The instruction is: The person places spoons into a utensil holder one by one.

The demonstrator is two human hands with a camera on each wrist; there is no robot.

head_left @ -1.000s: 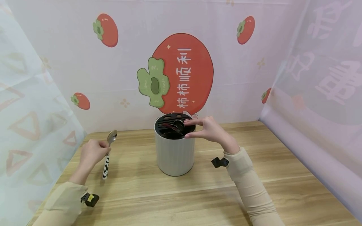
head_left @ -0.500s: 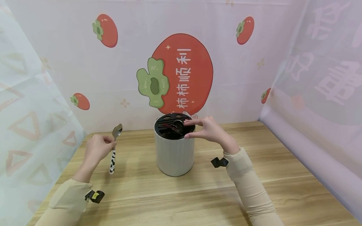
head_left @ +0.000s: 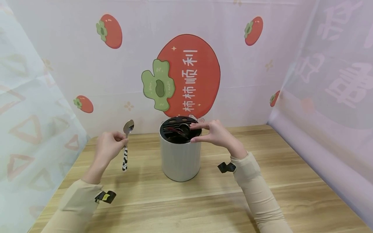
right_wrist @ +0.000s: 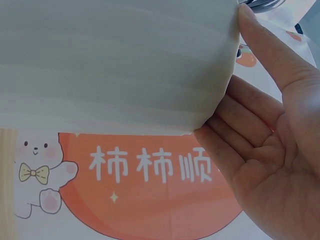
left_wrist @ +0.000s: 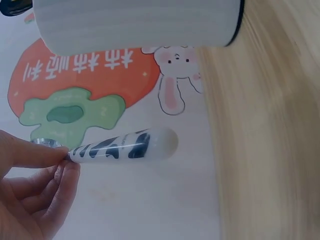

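My left hand (head_left: 112, 144) pinches a metal spoon (head_left: 125, 147) between thumb and fingertips, above the left part of the table. Its bowl points up, and the black-and-white patterned handle (left_wrist: 120, 146) hangs below the fingers. A white ribbed utensil holder (head_left: 180, 160) with a black slotted top (head_left: 172, 122) stands mid-table. My right hand (head_left: 214, 132) grips its upper right side, thumb toward the front and fingers behind, as the right wrist view also shows. Inside the holder's front opening lie a dark reddish utensil (head_left: 175, 130) and a shiny rounded one (head_left: 184, 128), their kinds unclear.
The wooden table (head_left: 186, 210) reaches back to a pale cloth backdrop (head_left: 131, 64) printed with persimmons. Similar cloth sides (head_left: 329, 97) rise at left and right. Each wrist carries a small black camera (head_left: 106, 196).
My left hand has moved to the right and upward with the spoon, nearer the utensil holder. My right hand and the holder stay where they were.
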